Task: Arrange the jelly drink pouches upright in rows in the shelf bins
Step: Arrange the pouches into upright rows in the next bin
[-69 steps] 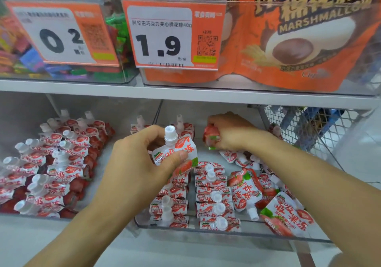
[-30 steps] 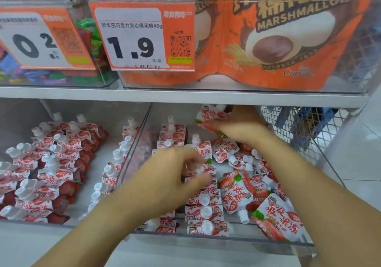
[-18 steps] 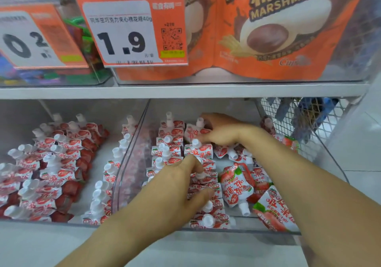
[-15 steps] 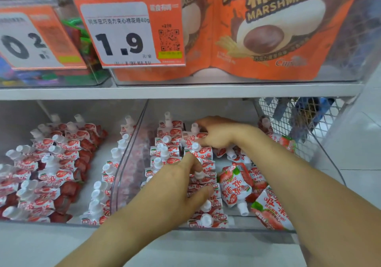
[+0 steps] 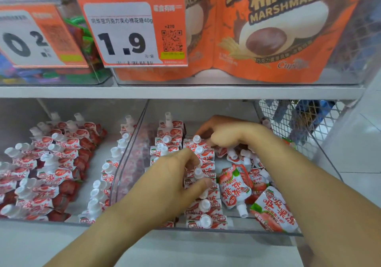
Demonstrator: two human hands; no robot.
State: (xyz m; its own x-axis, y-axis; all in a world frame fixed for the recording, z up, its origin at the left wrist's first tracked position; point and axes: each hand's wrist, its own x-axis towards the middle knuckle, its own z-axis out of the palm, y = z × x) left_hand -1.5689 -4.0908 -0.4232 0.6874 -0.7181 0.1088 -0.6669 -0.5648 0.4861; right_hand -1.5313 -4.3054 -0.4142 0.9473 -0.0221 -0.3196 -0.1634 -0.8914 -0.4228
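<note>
Head view: both hands deep in the right-hand bin (image 5: 317, 157), working the jelly pouches.
Left hand (image 5: 173, 182) pinches a pouch cap (image 5: 198, 173) mid-row; right hand (image 5: 228, 131) curls onto a pouch (image 5: 198, 143) at the bin's back; loose pouches (image 5: 235, 186) lie along its right edge.

**Two bins of pouches under the marshmallow shelf**

On the lower shelf, the right bin (image 5: 206, 228) stands just beside the left bin (image 5: 61, 222). In the right bin, upright pouches (image 5: 203, 221) run front to back in rows along its left side; loose pouches (image 5: 235, 186) lie tumbled to their right. The left hand (image 5: 173, 180) sits over the rows near the middle, the right hand (image 5: 226, 131) behind it towards the back. The left bin holds more pouch rows (image 5: 51, 163). Right of the bins is a wire basket (image 5: 288, 122). On the upper shelf (image 5: 185, 91), marshmallow bags (image 5: 268, 29) stand behind a price tag (image 5: 132, 32).
</note>
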